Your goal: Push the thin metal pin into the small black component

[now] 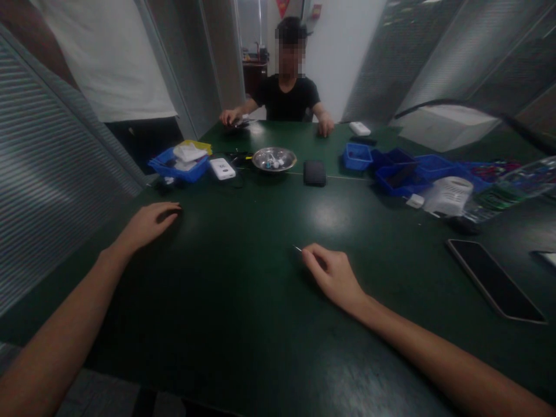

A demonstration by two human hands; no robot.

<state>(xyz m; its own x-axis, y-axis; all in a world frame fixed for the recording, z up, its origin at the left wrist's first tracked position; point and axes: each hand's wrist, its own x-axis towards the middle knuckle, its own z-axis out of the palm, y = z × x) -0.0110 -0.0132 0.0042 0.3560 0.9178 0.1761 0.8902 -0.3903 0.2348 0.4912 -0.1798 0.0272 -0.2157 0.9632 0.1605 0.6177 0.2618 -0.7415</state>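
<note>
My left hand [150, 225] rests on the left part of the green table [243, 249], its fingers stretched out and thumb apart, holding nothing. Over the middle of the table, my right hand [332, 272] is closed in a pinch. A thin, pointed metal piece [297, 248] sticks out to the left from between its thumb and forefinger; the rest of it is hidden, so I cannot tell its kind. Beyond my hands stands a round metal dish [274, 167] with small white pieces in it. A black square object [314, 173] lies to the right of the dish.
At the left is a blue basket [174, 165] beside a white power bank [223, 168]. Blue bins [357, 157] and a white device [449, 194] stand at the right. A phone [495, 281] lies near my right forearm. A person [286, 98] sits opposite; another stands at left.
</note>
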